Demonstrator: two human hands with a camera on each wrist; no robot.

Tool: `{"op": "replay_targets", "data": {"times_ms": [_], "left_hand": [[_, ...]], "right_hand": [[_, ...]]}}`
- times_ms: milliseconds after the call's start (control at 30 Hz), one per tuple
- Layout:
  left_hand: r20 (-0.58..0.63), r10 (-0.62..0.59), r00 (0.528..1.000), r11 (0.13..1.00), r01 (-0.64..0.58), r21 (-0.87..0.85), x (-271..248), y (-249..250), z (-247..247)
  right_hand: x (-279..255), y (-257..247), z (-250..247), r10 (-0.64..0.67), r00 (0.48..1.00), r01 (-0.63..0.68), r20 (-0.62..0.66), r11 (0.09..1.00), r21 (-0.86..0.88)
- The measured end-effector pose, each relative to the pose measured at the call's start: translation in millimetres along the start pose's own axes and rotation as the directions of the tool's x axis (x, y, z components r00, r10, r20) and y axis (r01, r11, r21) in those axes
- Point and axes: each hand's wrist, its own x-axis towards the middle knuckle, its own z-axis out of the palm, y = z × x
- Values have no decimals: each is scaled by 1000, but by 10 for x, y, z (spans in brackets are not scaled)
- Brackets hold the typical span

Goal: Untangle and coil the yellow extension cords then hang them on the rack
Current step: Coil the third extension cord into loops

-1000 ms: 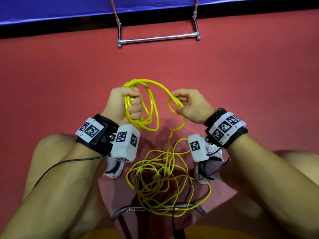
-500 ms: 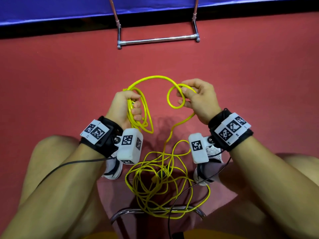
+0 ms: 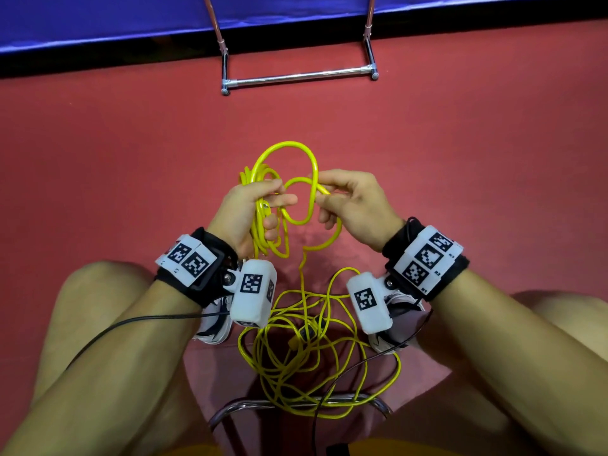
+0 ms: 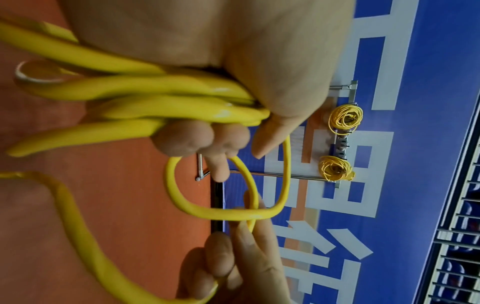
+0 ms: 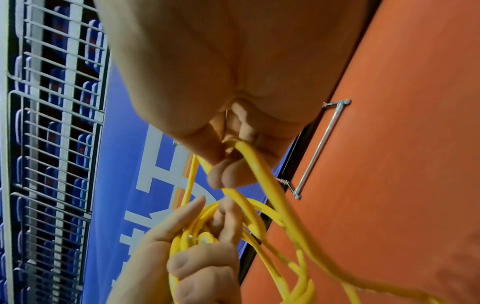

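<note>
Centre of the head view: my left hand (image 3: pixel 250 209) grips the gathered coils of the yellow extension cord (image 3: pixel 263 238) so they stay together, while my right hand (image 3: pixel 355 209) pinches a fresh loop beside them to add it; the slack lies tangled on the floor (image 3: pixel 131 143) at lower centre

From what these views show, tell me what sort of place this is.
Probably an indoor sports hall or arena: a red floor like a court surface, a blue banner with big white characters, and rows of blue seats behind a metal railing.
</note>
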Motion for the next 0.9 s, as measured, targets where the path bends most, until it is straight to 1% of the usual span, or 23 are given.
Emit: {"op": "replay_targets", "data": {"times_ms": [67,133,200,267,300,333,367,400,433,467,500,533,600,667,733,767,800,833,867,900], "left_hand": [[-8,20,1000,999,-20,41,-5,-32,17],[17,37,999,998,-38,51,-11,-56,20],[72,44,996,999,-46,26,-28,-75,22],[142,30,989,1000,-29,-8,-42,-104,33],[158,23,987,999,-19,-26,-36,-128,38],[161,19,987,999,-13,-42,-29,-149,47],[148,23,989,999,-16,-50,-2,-172,43],[130,26,991,999,-20,-51,16,-186,38],[114,23,993,999,-18,-43,28,-189,37],[116,10,993,999,-6,-36,35,-189,36],[129,-4,992,999,8,-31,35,-185,41],[142,-8,990,999,13,-35,32,-176,57],[157,23,987,997,-11,-81,28,-144,103],[129,47,990,985,-24,-173,42,-103,122],[97,58,994,965,-31,-259,71,-52,92],[88,66,994,956,-38,-291,78,-30,68],[86,75,994,948,-44,-315,75,-6,40],[91,83,992,942,-49,-331,62,12,24],[114,88,990,937,-43,-346,52,20,12],[150,90,985,934,-31,-356,36,26,2]], "right_hand": [[-15,-26,12,9,999,-12,51,998,54],[-23,-24,28,16,996,-21,84,998,62],[-19,2,57,17,994,-18,109,1000,6],[-7,39,92,21,993,-13,114,998,-64],[-4,59,115,21,992,-9,128,995,-95],[-6,87,133,4,986,20,167,990,-139],[-22,87,154,-28,974,77,223,974,-213],[-39,107,168,-62,954,151,292,944,-293],[-54,129,175,-71,938,198,339,914,-355],[-65,138,179,-59,936,201,347,900,-388],[-82,142,188,-48,940,187,339,900,-394],[-95,157,208,-70,946,195,317,903,-383],[-147,184,277,-151,966,220,210,906,-360],[-199,249,385,-207,975,221,79,929,-296],[-216,292,457,-161,986,150,-34,964,-221],[-209,308,456,-127,990,110,-67,971,-212],[-198,315,431,-95,993,75,-74,968,-239],[-190,310,391,-69,996,50,-50,951,-306],[-184,299,353,-66,998,60,-4,923,-380],[-184,287,329,-88,995,103,55,892,-440]]}}
